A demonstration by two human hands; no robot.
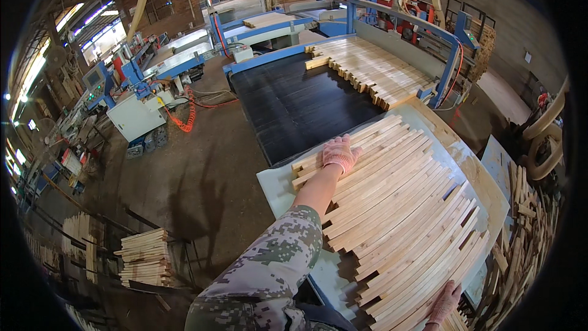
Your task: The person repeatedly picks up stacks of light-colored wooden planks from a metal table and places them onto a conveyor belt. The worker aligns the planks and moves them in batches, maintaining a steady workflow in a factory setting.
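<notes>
A broad layer of pale wooden strips [398, 199] lies side by side on a light-coloured table [275, 187], their ends uneven. My left hand [342, 154], in a pinkish knit glove, rests on the far strips near their left ends, fingers spread over the wood. My right hand [446, 302], gloved alike, lies on the near strips toward their right ends. Its fingers look stretched out, and part of the hand is cut off by the lower picture edge. Neither hand lifts a strip.
Beyond the table is a black conveyor belt [294, 101] in a blue frame, with a panel of strips [380, 70] at its right. Wood scraps [530, 227] pile up at the right. A strip stack [146, 257] stands at lower left, a control cabinet [136, 116] farther back.
</notes>
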